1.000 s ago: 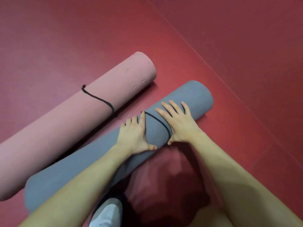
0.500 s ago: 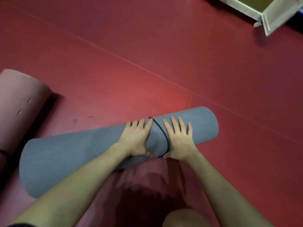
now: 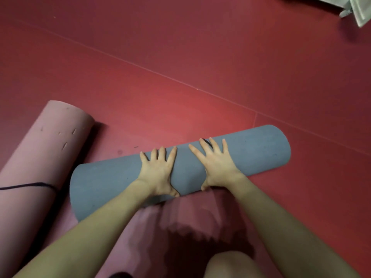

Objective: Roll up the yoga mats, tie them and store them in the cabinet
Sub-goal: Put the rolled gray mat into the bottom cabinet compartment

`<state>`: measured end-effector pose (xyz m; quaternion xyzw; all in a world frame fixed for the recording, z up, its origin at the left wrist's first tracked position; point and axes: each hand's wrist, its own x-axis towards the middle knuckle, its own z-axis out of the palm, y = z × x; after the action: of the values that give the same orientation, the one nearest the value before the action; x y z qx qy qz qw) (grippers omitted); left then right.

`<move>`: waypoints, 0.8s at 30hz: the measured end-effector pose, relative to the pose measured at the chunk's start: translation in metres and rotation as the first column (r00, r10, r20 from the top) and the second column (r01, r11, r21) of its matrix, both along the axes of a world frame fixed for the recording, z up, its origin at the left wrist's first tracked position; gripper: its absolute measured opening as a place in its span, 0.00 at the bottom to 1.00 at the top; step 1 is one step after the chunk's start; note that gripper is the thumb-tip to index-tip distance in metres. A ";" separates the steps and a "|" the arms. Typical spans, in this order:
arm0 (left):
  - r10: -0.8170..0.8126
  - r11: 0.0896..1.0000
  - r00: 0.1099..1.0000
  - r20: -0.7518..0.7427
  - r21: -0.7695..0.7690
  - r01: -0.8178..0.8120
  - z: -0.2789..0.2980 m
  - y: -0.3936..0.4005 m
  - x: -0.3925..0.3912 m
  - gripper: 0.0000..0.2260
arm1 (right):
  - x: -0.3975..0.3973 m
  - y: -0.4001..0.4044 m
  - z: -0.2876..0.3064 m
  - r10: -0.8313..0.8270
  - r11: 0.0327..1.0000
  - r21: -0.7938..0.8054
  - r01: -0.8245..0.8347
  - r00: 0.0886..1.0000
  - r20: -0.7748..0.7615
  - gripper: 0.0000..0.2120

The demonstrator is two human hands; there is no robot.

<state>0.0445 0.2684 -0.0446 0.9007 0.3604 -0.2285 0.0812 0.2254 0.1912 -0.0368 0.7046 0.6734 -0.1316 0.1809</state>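
Observation:
A rolled grey yoga mat [image 3: 255, 151] lies across the red floor in front of me. My left hand [image 3: 158, 169] and my right hand [image 3: 216, 165] both rest flat on its top with fingers spread, thumbs low on its near side. A short piece of the black cord [image 3: 208, 143] around the grey roll shows between my right fingers; the rest is hidden under that hand. A rolled pink yoga mat [image 3: 40, 157] lies to the left, apart from the grey one, with a black cord [image 3: 30, 185] tied round it.
The corner of a white cabinet [image 3: 357, 11] shows at the top right edge. Floor seams run diagonally across the red floor [image 3: 180, 57]. My knee [image 3: 230, 265] is at the bottom edge.
The grey roll has turned away from the pink one, so a gap lies between them. My right hand has slid over the cord, which earlier lay between my hands. The view has swung right.

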 end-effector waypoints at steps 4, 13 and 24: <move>-0.020 1.000 0.997 0.077 -0.006 0.021 0.010 0.010 -0.003 0.56 | -0.002 0.003 0.015 -0.030 1.000 0.001 0.030 1.000 -0.007 0.58; -0.131 0.990 0.981 0.144 0.066 0.123 0.166 0.033 0.003 0.54 | -0.006 0.001 0.163 -0.185 0.978 0.096 0.187 0.982 -0.024 0.57; -0.281 0.951 0.940 0.193 0.185 0.246 0.492 0.061 0.023 0.54 | 0.000 0.008 0.483 -0.318 0.930 0.175 0.322 0.947 -0.050 0.57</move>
<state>0.0672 0.3294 0.4477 0.9640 0.2422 -0.1084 0.0167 0.2258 0.1987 0.4465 0.8170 0.5606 -0.1048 0.0853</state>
